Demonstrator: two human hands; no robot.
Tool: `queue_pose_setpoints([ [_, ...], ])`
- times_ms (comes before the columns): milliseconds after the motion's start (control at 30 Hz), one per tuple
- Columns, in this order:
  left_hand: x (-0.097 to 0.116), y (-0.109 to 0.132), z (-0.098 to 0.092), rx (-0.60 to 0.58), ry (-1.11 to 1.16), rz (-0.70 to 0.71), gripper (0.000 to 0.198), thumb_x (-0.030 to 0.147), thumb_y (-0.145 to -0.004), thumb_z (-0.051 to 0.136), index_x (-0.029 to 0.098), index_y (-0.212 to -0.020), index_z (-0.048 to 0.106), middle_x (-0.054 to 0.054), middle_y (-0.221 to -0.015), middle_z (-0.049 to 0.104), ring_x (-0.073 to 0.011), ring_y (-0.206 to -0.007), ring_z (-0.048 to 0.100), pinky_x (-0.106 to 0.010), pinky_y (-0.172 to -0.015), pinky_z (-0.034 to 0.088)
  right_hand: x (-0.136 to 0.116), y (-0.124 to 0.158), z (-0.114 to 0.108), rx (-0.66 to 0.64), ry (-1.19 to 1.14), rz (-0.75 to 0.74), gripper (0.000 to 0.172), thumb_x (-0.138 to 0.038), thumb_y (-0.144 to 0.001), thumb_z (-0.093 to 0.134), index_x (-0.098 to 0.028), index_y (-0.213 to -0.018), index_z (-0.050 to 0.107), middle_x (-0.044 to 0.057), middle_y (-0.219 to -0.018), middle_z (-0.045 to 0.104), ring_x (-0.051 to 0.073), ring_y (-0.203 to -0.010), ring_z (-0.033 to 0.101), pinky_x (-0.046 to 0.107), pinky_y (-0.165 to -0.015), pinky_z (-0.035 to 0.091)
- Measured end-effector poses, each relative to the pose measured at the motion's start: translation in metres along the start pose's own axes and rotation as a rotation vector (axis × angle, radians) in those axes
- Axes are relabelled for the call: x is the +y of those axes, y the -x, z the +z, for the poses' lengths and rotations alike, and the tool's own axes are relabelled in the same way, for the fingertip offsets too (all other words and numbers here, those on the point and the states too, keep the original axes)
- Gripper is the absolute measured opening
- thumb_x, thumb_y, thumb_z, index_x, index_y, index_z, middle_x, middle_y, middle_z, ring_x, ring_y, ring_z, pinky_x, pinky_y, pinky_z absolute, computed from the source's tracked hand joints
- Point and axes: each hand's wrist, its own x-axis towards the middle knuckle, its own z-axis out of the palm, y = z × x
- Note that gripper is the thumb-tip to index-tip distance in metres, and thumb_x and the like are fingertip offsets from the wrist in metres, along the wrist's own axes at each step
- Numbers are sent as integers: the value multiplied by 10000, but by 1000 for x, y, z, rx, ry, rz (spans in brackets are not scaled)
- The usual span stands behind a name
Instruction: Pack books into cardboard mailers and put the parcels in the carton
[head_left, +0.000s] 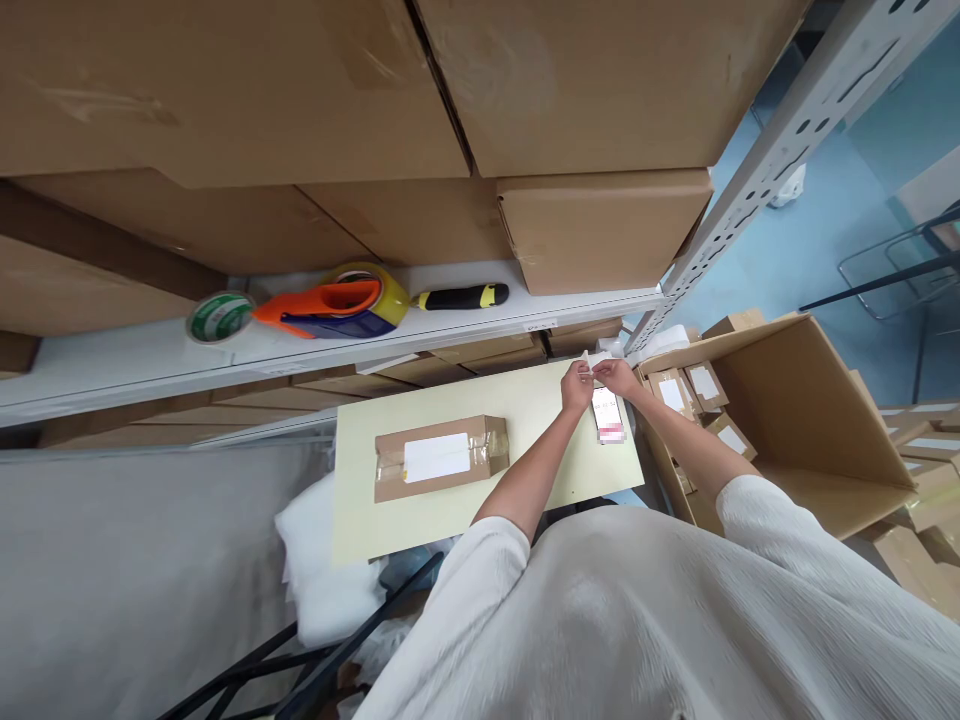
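Over the far right corner of the pale yellow tabletop (536, 395), my left hand (577, 386) and my right hand (616, 377) are close together. Both have their fingers pinched on a small white piece (598, 359) that looks like paper or a label; its details are too small to make out. A phone (608, 416) with a lit screen lies just below my hands. To the left rests a taped cardboard box (386, 487) with a white label (437, 458) on its top.
The shelf (472, 325) ahead holds large cartons (607, 235), a tape roll (220, 318), an orange tape dispenser (319, 300) and a black-yellow utility knife (461, 297). At right, an open carton (817, 410) contains several small labelled boxes. White foam wrap (330, 560) hangs left of the table.
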Motion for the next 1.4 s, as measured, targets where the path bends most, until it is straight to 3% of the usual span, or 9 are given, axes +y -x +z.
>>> queue_pose_setpoints([
  [300,-5,-2,-1,27,-82,26,368,-34,-787,681,222,-1049,715,-36,-937,750,-174,-847,712,-315,-876,567,-8,5,1,-29,13,12,165,-183,-886,697,-204,-950,848,58,-1000,857,230,-947,790,326,-897,618],
  [500,-7,-6,-7,82,-160,68,334,-25,-773,645,247,-966,653,-13,-948,703,-185,-891,690,-319,-872,532,-18,9,-3,83,196,121,206,-147,-909,662,-206,-1004,836,83,-1068,848,249,-1020,783,326,-951,596],
  [900,3,-14,-68,126,-380,147,320,-26,-745,598,262,-856,514,21,-894,607,-165,-770,583,-304,-783,446,-26,19,-35,162,336,427,239,-156,-908,667,-182,-1122,771,176,-1175,793,317,-1103,746,353,-887,566],
  [1167,16,-17,-103,194,-531,144,327,-52,-730,603,254,-830,549,-27,-1012,655,-217,-913,658,-334,-863,468,-21,25,-35,181,393,473,276,-200,-896,678,-188,-1153,781,193,-1220,777,339,-1147,738,392,-945,569],
  [1400,21,-14,-128,227,-467,131,318,-50,-714,610,251,-790,542,-30,-998,643,-222,-917,638,-352,-914,482,-17,27,-29,195,374,465,281,-192,-872,681,-156,-1131,783,245,-1214,766,384,-1154,742,476,-970,582],
])
